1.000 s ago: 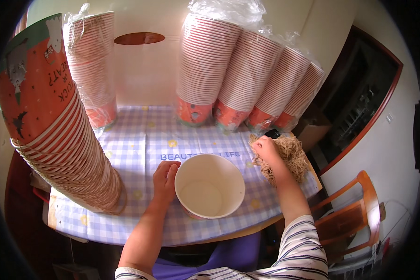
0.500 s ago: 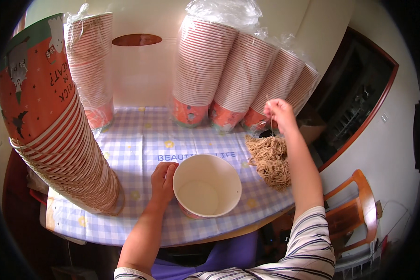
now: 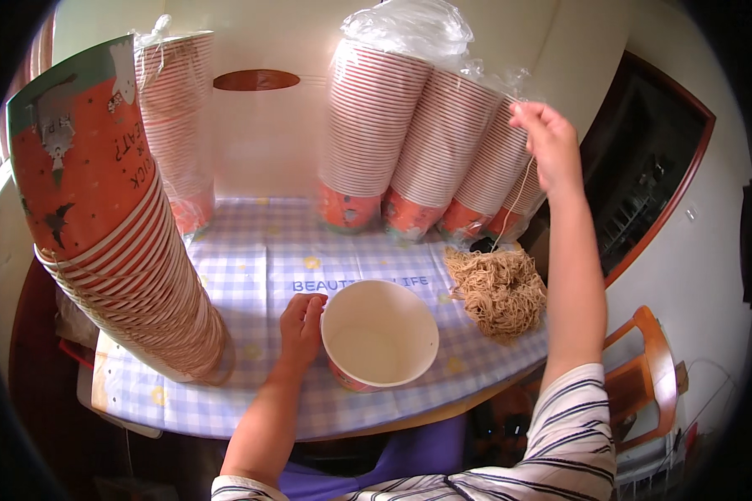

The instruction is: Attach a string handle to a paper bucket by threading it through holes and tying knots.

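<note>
A white-lined round paper bucket (image 3: 380,338) stands upright on the table, open end up, with a small hole near its right rim. My left hand (image 3: 301,328) is closed against its left wall by the rim; the fingertips are partly hidden. My right hand (image 3: 547,142) is raised at the right, thumb and fingers pinching a thin beige cord (image 3: 522,192). That cord runs down to a tangled heap of beige cords (image 3: 497,292) on the table's right side. A small black object (image 3: 482,245) lies at the heap's far edge.
At the left leans a tall stack of orange paper buckets (image 3: 134,275) with cord handles. Plastic-wrapped bucket stacks stand at the back left (image 3: 175,125) and back right (image 3: 376,134). A checked cloth (image 3: 259,275) covers the table. A wooden chair (image 3: 647,376) is at the right.
My right hand has risen and moved right, drawing the cord up from the heap. My left hand stays against the bucket. The whole view has shifted slightly.
</note>
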{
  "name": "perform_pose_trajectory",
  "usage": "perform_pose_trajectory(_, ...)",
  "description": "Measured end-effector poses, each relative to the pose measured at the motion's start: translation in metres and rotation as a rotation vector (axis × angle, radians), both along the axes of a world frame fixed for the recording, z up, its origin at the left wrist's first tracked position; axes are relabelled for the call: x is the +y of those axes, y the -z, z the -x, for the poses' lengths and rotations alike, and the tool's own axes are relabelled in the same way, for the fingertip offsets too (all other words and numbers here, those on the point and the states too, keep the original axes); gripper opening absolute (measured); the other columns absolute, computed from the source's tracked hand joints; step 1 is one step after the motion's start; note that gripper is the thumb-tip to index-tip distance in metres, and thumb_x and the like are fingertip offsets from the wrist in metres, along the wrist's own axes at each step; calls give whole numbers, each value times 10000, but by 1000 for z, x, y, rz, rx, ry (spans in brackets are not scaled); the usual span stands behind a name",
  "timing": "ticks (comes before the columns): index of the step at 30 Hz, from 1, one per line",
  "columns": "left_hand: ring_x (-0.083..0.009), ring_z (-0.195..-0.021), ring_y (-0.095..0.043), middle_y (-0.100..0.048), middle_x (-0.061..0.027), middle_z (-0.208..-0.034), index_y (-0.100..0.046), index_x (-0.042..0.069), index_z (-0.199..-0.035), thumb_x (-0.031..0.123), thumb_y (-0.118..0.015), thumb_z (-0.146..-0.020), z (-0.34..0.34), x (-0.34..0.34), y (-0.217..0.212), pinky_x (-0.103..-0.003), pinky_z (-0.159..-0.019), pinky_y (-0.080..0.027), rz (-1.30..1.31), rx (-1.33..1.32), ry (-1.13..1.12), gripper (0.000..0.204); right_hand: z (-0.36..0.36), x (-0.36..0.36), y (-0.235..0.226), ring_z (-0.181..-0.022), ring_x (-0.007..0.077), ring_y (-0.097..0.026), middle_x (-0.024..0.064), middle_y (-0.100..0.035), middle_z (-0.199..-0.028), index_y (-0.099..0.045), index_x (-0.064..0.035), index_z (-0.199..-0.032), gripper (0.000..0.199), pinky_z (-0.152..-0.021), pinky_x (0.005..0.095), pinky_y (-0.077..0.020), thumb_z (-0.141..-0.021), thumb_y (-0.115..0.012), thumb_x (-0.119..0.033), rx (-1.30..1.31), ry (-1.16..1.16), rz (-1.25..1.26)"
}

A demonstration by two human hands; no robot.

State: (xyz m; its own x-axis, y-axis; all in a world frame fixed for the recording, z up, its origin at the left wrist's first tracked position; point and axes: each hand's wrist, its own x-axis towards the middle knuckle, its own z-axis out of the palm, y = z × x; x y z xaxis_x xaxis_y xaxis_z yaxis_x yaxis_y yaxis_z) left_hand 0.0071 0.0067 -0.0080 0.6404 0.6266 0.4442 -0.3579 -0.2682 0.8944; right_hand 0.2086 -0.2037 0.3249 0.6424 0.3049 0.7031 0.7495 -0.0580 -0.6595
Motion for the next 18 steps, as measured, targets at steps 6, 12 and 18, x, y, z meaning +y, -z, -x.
perform_pose_trajectory(6,-202,-753,-600,-624,-110,-818,-647,2,-888,190,-550,-916,-3,0,6,-315,-687,-471,8,16,-16,213,44,14,102,-765,69,-587,26,-671,-831,-687,14,-919,132,-723,230,-489,-844,-648,-88,295,-356,164)
perform_pose_trajectory(12,-169,-786,-597,-630,-86,-842,-649,4,-896,141,-553,-912,7,-2,-8,-294,-699,-471,-22,24,6,168,71,37,157,-664,46,-525,-8,-620,-739,-700,1,-888,123,-587,203,-418,-815,-687,-98,247,-437,242)
perform_pose_trajectory(18,-87,-796,-551,-620,-24,-889,-635,-7,-952,83,-555,-911,28,-2,-77,-235,-689,-455,49,-93,32,126,89,27,157,-582,142,-524,47,-581,-685,-709,-77,-874,109,-533,267,-401,-765,-709,-69,-166,-316,214)
